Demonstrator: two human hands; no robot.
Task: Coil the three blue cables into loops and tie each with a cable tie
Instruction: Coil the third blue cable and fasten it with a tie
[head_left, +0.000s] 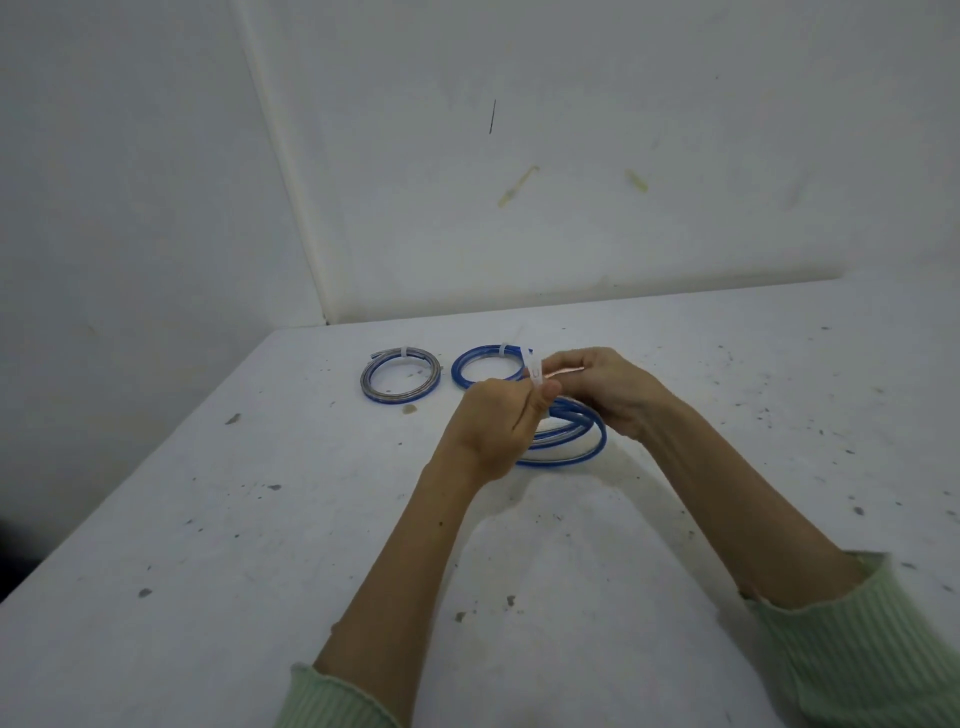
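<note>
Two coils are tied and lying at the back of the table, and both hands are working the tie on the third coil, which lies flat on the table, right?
Not flat: the head view shows the third coil lifted at its far side.

Pale green ribbed sleeves (852, 649), pushed up, seemingly frilled cuffs.

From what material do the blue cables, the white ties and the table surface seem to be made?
Blue cables: probably flexible plastic sheathing, glossy and partly translucent, with pale highlights along the coils. White ties: likely thin nylon or plastic strip, matte and semi-clear; the left hand pinches one. Table: hard, white-painted or coated, dull, with many dark chips and specks; the base material cannot be told.
</note>
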